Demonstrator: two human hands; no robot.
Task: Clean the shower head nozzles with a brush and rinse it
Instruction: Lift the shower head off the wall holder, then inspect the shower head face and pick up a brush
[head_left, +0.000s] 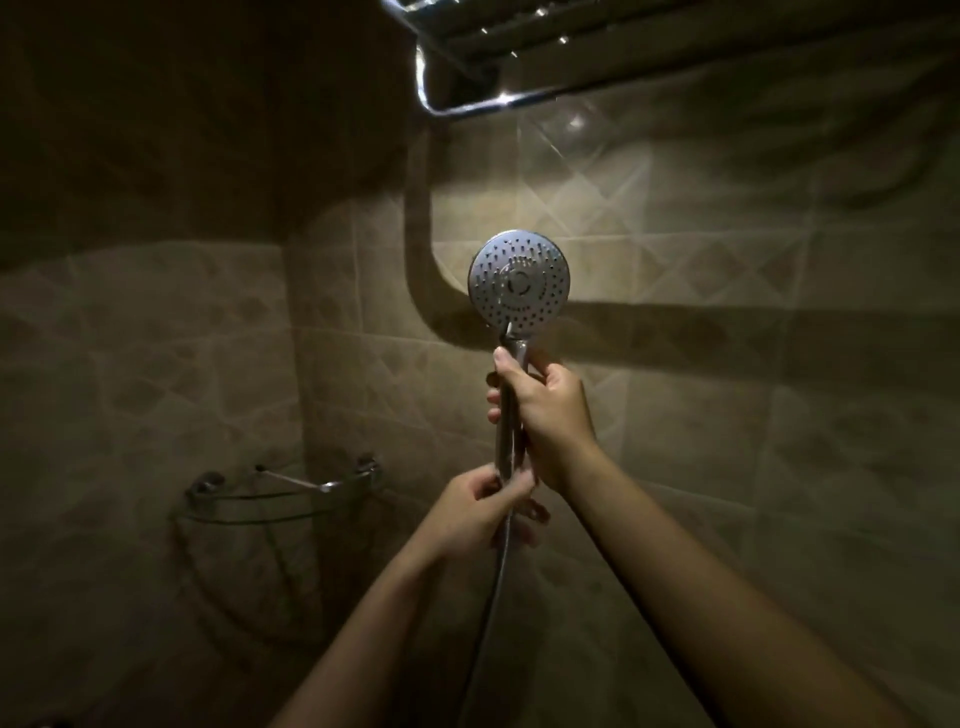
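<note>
Shower head (519, 280) is held upright before the tiled wall (727, 415), nozzles (548, 267) turned toward the camera. Its handle (505, 447) is gripped by the right hand (548, 415), while the hose (491, 597) just below is pinched by the left hand (480, 512).

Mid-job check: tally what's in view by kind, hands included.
Shower head: 1
Hose: 1
Hands: 2, left hand at the handle's bottom end, right hand higher on the handle
Corner shelf: 1
Towel rack: 1
Total: 6
</note>
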